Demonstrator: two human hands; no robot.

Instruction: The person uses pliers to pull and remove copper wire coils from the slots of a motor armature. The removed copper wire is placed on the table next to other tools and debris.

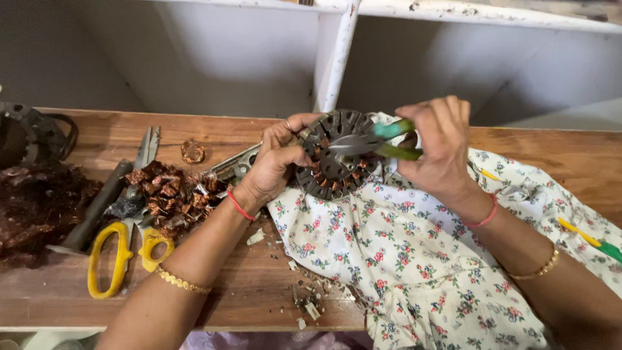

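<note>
Head view: left hand [275, 162] grips the rim of a round slotted stator [334, 155], held tilted over the floral cloth [414, 259] at the bench's [246, 285] middle. Right hand [437, 146] is closed on green-handled pliers [372, 144], jaws pointing left onto the stator face where copper winding shows in the slots. Left of the hands a loose heap of cut copper bits [172, 194] lies straight on the wood, not in any container; one copper coil [192, 151] sits apart behind it. Yellow scissors [123, 249] and a dark bar [97, 207] lie beside the heap, dark tangled scrap [35, 207] at far left. Small debris [308, 301] near front edge
</note>
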